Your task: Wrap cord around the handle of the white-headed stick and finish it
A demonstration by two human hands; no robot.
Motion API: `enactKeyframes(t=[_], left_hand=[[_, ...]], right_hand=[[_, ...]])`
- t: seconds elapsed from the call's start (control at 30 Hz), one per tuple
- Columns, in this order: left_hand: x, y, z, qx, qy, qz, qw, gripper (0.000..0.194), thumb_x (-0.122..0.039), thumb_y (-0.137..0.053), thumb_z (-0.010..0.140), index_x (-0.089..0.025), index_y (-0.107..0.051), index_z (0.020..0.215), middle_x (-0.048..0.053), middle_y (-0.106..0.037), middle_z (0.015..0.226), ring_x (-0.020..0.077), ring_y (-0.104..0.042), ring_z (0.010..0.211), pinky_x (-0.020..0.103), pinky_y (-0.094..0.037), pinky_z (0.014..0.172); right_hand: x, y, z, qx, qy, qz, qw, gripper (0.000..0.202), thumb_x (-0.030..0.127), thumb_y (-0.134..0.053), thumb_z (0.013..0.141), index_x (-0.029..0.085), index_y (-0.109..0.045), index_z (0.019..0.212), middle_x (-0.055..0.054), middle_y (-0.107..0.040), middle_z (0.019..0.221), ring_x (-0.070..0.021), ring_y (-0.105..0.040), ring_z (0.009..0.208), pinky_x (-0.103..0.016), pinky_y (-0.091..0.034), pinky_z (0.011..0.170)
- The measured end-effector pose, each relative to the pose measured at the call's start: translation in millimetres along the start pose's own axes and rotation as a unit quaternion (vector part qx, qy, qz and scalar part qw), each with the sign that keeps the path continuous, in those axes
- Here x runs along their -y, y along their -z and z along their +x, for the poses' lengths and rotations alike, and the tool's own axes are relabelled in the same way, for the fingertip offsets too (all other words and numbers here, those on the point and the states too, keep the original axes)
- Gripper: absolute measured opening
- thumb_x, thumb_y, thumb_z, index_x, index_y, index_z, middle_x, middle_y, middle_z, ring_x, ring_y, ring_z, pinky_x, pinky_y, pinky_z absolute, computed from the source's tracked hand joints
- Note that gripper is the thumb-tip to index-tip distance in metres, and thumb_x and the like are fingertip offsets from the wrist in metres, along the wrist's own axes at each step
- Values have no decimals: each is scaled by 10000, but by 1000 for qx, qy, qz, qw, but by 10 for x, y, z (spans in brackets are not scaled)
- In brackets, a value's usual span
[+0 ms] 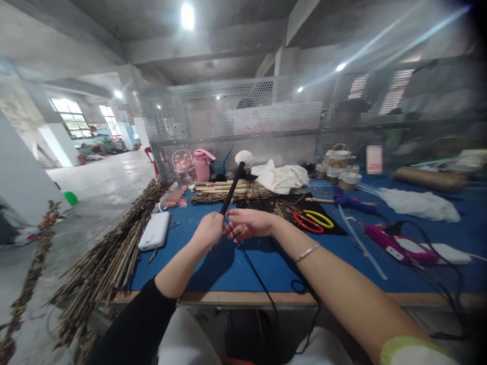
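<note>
My left hand (pixel 208 231) is closed around the lower end of a thin black stick (pixel 232 188) that rises to a white round tip (pixel 244 157). A black cord (pixel 254 271) runs from the stick down over the table's front edge. My right hand (pixel 247 223) sits just right of the left one, fingers spread and touching the cord or stick near my left fist. A silver bracelet (pixel 306 252) is on my right wrist. Both hands hover above the blue table (pixel 236 263).
Red and yellow scissors (pixel 312 221), a pink tool with a cord (pixel 399 245), a white power bank (pixel 154 230), white cloth (pixel 281 177), a blue glue gun (pixel 352 203), small baskets (pixel 338 167), and a pink bottle (pixel 201 165) lie on the table. Bundles of dry twigs (pixel 114 253) hang off its left edge.
</note>
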State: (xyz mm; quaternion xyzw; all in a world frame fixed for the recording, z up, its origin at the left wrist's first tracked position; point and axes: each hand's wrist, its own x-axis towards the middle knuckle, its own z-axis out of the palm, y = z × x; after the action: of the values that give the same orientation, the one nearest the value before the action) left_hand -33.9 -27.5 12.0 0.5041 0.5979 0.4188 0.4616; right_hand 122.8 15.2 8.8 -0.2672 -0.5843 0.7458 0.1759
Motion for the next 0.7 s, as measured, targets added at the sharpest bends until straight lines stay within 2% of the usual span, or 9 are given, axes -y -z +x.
enactKeyframes(t=[0.13, 0.27, 0.37, 0.5, 0.63, 0.7], left_hand=[[-76, -48, 251, 1, -24, 14, 1000, 139, -246, -468, 740, -156, -517, 647, -23, -434, 458, 84, -348, 370, 216, -215, 395], [-8, -218, 338, 0, -32, 2, 999, 185, -244, -395, 781, -151, -508, 668, -12, -446, 469, 88, -348, 359, 221, -226, 386], [106, -300, 306, -8, -39, -8, 999, 189, -248, -365, 801, -153, -512, 729, -6, -482, 520, 93, -384, 389, 215, -255, 398], [219, -306, 259, -19, -53, 9, 998, 211, -276, -364, 822, -156, -524, 754, -6, -482, 537, 104, -404, 427, 219, -286, 436], [262, -305, 267, -15, -75, 41, 996, 205, -292, -412, 820, -163, -536, 720, 15, -530, 578, 122, -455, 507, 221, -314, 489], [280, -321, 275, -10, -82, 56, 995, 202, -295, -432, 817, -166, -539, 703, 22, -546, 596, 127, -470, 534, 222, -317, 503]], right_hand=[[101, 126, 10, -25, 16, 49, 998, 378, 404, -683, 746, 188, -483, 985, -42, -634, 841, -133, -641, 677, -287, -530, 626], [28, 161, 6, -56, 22, 88, 994, 272, 276, -685, 747, 172, -509, 926, -1, -610, 743, -100, -604, 604, -273, -530, 633], [-29, 146, -17, -71, -4, 89, 994, 392, 159, -710, 681, 183, -478, 995, 14, -602, 745, -99, -608, 615, -280, -528, 651], [-13, 125, -25, -105, -32, 57, 992, 527, 110, -678, 624, 219, -411, 1065, 18, -604, 787, -122, -617, 637, -332, -530, 630], [-59, 97, 14, -104, -12, 57, 993, 543, 48, -603, 542, 223, -419, 1022, 52, -575, 706, -117, -592, 598, -303, -514, 581], [-125, 68, 43, -122, 12, 57, 991, 505, 30, -555, 510, 210, -440, 968, 61, -555, 647, -108, -568, 557, -264, -490, 544]])
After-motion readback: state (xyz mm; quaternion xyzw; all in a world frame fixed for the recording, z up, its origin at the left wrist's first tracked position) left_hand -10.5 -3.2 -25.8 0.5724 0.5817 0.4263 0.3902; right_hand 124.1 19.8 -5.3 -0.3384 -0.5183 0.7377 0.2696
